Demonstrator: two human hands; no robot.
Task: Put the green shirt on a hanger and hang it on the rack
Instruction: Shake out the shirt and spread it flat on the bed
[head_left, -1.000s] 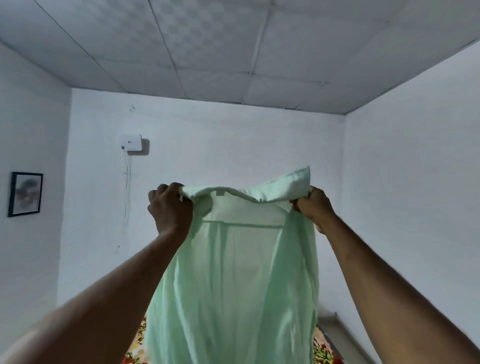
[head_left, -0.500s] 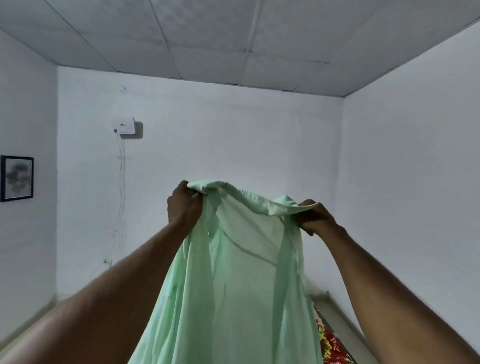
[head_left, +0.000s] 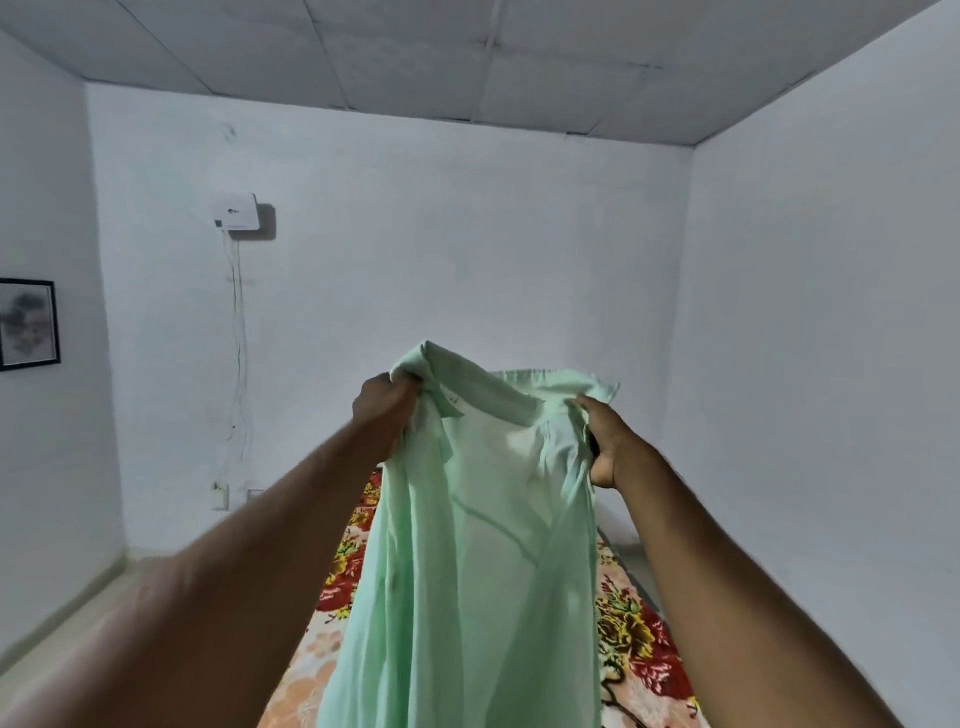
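Observation:
A pale green shirt (head_left: 478, 530) hangs in front of me, held up by its collar end, with the body trailing down past the bottom of the view. My left hand (head_left: 382, 410) is closed on the left side of the collar. At the right shoulder, my right hand (head_left: 610, 441) grips the fabric. The collar sags between the two hands. No hanger and no rack are in view.
A bed with a red and yellow floral cover (head_left: 631, 639) lies below the shirt, along the right wall. On the far white wall are a white box (head_left: 236, 210) with cables and a socket (head_left: 219, 494). A framed picture (head_left: 27, 323) hangs at left.
Both hands have come down with the shirt and drawn closer together. The view has tilted down, so the bed now shows. The collar has slackened and folded.

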